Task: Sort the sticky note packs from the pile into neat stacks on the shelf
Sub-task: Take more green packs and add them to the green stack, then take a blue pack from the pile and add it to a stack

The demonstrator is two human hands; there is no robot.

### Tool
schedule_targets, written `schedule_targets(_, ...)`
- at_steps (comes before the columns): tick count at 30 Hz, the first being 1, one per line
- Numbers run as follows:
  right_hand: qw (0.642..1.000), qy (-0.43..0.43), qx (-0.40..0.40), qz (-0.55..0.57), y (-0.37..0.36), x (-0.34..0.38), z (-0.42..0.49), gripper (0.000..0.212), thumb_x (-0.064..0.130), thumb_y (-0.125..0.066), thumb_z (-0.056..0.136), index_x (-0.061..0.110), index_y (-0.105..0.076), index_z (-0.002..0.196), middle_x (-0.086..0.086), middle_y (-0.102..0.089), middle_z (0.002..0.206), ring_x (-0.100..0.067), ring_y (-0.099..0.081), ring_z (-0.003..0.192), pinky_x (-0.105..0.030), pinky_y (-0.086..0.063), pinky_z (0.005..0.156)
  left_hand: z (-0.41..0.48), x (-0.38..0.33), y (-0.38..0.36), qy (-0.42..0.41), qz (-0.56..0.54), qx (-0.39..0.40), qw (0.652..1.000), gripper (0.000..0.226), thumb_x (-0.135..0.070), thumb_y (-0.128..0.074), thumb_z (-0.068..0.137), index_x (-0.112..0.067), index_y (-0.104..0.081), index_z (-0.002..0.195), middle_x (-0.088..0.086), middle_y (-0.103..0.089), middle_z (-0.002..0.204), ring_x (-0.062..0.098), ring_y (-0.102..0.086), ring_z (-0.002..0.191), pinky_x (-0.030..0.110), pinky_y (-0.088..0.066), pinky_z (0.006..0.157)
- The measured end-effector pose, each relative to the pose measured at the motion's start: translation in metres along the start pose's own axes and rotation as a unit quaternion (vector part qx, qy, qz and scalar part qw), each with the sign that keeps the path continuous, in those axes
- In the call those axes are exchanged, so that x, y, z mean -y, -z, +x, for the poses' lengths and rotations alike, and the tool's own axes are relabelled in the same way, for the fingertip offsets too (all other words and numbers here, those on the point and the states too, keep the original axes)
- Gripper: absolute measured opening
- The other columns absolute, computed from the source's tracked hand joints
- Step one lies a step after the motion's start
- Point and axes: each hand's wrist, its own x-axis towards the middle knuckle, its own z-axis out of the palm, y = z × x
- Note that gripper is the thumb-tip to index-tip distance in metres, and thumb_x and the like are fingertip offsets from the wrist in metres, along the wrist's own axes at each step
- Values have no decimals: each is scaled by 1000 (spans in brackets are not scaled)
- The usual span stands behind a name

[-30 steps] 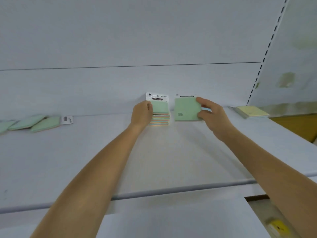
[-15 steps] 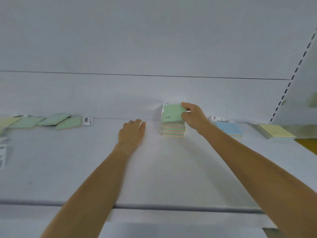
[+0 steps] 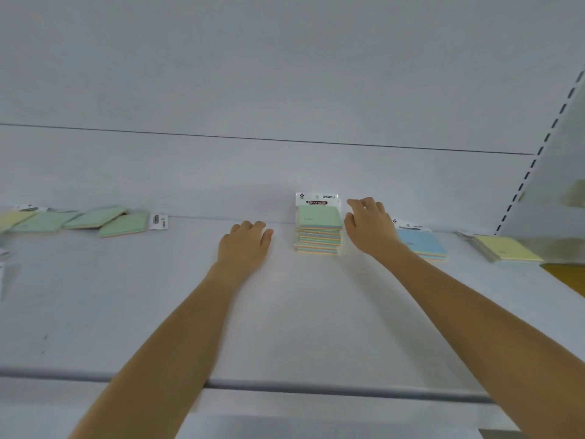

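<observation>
The stack (image 3: 319, 231) of sticky note packs is being observed at the far middle of the shelf (image 3: 285, 327), squared up, with a green pack uppermost and its header card at the far end. The right grip (image 3: 368, 228) is being held just right of the stack, fingers loosely spread, nothing being carried; contact with the stack's side cannot be told. The left grip (image 3: 245, 245) is being rested palm-down on the shelf left of the stack, fingers straight, nothing being held.

The coming move is being judged as the fetching of a further pack. The pile (image 3: 95, 218) is lying well apart to the far left, so the left grip is being rated the nearer. Its nearest green pack (image 3: 123, 224) is lying with its long axis left to right, header card toward that grip (a convenient end to pinch). A blue pack (image 3: 422, 243) is lying just right of the right wrist.

The pile is being cut off by the left edge and is blurred. The blue pack's left part is being covered by the forearm. The packs in the stack cannot be counted.
</observation>
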Motion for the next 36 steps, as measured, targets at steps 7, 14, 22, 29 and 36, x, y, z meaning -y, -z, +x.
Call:
schedule_targets(7, 989, 43, 73, -119, -23, -27, -17, 42, 26, -31, 96, 12, -35, 135, -12, -41, 136, -31, -37, 126, -41, -33, 100, -7, -4, 1, 1, 30, 2, 1000, 41, -36, -29, 98, -15, -46, 129, 13, -52, 129, 30, -45, 121, 39, -41, 94)
schedule_targets(14, 988, 77, -17, -134, 6, -29, 10, 44, 11, -37, 92, 9, -34, 137, -15, -40, 136, -32, -39, 122, -42, -35, 96, -7, -1, 16, -16, 81, -14, 996, 42, -36, -30, 98, -13, -45, 130, 12, -53, 128, 28, -47, 120, 39, -41, 95)
schedule_targets(22, 982, 177, -65, -26, 16, 104, 22, 42, 15, -38, 93, 10, -39, 135, -16, -41, 137, -35, -38, 122, -43, -33, 99, -19, 92, 64, -13, 112, -28, 993, 41, -36, -32, 97, -16, -45, 131, 10, -52, 130, 30, -47, 121, 42, -40, 98)
schedule_targets(29, 975, 215, 40, 41, -58, 266, 10, 43, 25, -38, 95, 14, -37, 137, -13, -39, 140, -30, -37, 128, -40, -34, 104, -38, 239, 120, -9, 137, -42, 990, 39, -35, -37, 96, -16, -49, 128, 9, -53, 127, 30, -49, 119, 41, -43, 93)
schedule_targets(36, 975, 175, 134, 31, -120, 377, 1, 40, 27, -37, 94, 13, -45, 131, -13, -40, 136, -31, -35, 126, -40, -35, 103, -43, 354, 160, 41, 122, -10, 992, 39, -37, -36, 96, -18, -48, 128, 7, -50, 132, 28, -46, 123, 42, -41, 95)
